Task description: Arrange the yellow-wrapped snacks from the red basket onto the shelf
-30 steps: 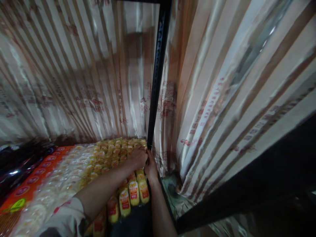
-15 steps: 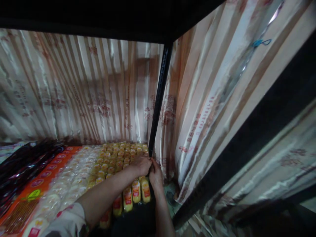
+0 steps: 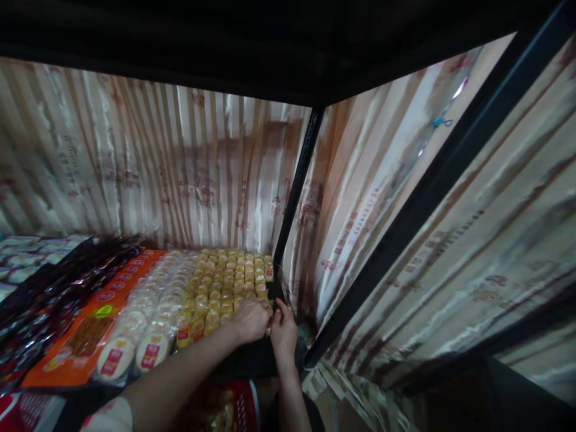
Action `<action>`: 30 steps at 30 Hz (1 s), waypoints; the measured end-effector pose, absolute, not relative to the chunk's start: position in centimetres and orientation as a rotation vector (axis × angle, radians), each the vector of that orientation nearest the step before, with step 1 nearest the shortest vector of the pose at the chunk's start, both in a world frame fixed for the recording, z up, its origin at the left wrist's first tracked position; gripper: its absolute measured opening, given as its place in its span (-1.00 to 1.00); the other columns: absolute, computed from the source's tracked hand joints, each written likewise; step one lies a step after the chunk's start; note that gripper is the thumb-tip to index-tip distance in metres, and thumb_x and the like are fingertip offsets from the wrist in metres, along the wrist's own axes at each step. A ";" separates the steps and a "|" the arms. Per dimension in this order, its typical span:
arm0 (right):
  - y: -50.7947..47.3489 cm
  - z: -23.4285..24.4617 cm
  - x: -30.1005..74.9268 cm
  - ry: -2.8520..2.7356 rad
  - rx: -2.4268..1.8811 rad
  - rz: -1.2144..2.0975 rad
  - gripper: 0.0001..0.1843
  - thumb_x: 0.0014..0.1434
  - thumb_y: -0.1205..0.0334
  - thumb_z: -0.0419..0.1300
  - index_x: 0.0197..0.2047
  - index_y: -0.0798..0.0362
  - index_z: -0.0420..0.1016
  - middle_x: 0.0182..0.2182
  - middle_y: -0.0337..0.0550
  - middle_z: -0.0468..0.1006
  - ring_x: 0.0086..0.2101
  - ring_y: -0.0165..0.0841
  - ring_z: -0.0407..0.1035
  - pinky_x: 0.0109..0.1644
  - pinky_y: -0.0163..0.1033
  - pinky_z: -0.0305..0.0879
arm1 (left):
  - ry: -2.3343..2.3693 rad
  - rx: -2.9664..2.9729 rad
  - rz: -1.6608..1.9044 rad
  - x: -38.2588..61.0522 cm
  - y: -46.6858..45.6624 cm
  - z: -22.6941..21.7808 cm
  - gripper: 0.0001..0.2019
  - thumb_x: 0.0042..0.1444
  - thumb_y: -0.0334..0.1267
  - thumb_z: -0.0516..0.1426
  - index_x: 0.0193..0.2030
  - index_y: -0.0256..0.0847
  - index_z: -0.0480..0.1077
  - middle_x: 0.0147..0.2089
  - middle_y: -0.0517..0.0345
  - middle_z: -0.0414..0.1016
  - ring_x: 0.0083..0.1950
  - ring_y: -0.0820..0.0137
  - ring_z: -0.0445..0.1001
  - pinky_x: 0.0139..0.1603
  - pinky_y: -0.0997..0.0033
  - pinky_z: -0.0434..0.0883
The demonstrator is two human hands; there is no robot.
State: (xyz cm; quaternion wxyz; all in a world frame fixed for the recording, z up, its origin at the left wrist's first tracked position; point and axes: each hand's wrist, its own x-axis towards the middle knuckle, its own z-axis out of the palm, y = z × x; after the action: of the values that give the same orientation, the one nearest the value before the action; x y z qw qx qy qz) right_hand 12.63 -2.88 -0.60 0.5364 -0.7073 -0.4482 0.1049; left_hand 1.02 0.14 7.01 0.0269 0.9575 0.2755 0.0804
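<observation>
My left hand (image 3: 252, 319) is closed, fingers curled, over the right end of the rows of small yellow wrapped cakes (image 3: 220, 279). Right beside it, almost touching, my right hand (image 3: 283, 329) is also closed, thumb and fingers pinched together. A small pale bit shows between the two hands, but what they hold is too dim and hidden to name. My left forearm covers the front of the cake rows. Below and around the hands lies the dark shelf surface (image 3: 252, 360).
Left of the cakes lie clear-wrapped round pastries (image 3: 150, 354), an orange snack pack (image 3: 58, 369) and dark shiny packets (image 3: 58, 300). A black post (image 3: 297, 186) rises behind the hands; a thicker one (image 3: 396, 240) slants at right. Striped plastic sheeting (image 3: 202, 162) hangs behind. A red package (image 3: 245, 402) sits below.
Both hands have come away from the back post toward the shelf's front, staying close together. The view has shifted, showing more of the shelf's front edge and the red package below.
</observation>
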 end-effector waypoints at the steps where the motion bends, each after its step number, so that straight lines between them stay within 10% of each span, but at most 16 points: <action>1: -3.6 -0.6 12.1 -1.071 -1.689 0.244 -0.49 0.05 0.21 -0.11 -0.06 0.22 0.49 -0.10 0.11 0.53 -0.09 -0.18 0.42 0.04 -0.12 0.28 | 0.858 2.940 0.264 0.6 -0.6 6.7 -0.76 0.09 -0.40 -0.03 -0.22 -0.33 0.44 -0.21 -0.10 0.53 -0.11 0.24 0.46 0.00 0.24 0.37; 30: -15.3 -9.8 -1.0 -1.294 -1.799 0.837 -0.69 -0.01 0.36 -0.05 -0.37 0.07 0.53 -0.36 -0.05 0.59 -0.29 -0.27 0.44 -0.13 -0.22 0.32 | 1.206 2.243 -0.123 -10.9 -11.6 -7.8 -0.74 -0.05 -0.42 0.09 -0.17 -0.25 0.44 -0.19 -0.01 0.55 -0.10 0.32 0.48 -0.03 0.39 0.37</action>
State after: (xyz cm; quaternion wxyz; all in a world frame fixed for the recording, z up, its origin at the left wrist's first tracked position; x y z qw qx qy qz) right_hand -0.96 -15.33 -9.81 0.3769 -0.7033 -0.5061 0.3274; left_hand -10.88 -11.64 -7.77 0.2917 0.8416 0.4523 -0.0461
